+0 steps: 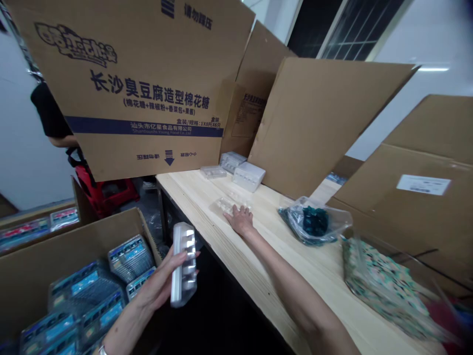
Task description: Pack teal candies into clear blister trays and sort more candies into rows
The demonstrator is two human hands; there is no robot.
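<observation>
Open carton (pixel 48 266) well filled with blue-labelled packs (pixel 131 259). Left hand (pixel 157 283) curled around a clear plastic tray (pixel 184 261), holding it up. Right hand (pixel 240 220) flat, fingers spread, on another tray (pixel 223 206) on the surface (pixel 273 261). Stacked trays (pixel 248 176) beyond; bag of dark green pieces (pixel 314 222) at right.

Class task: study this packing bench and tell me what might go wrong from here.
The left hand grips the white plastic tray along one side, above the dark gap beside the table, so it may slip and fall. The right hand presses on a thin clear plastic tray, which might crack or slide. The printed cardboard carton panel leans over the light wood table and might tip onto the white box-like trays.
</observation>
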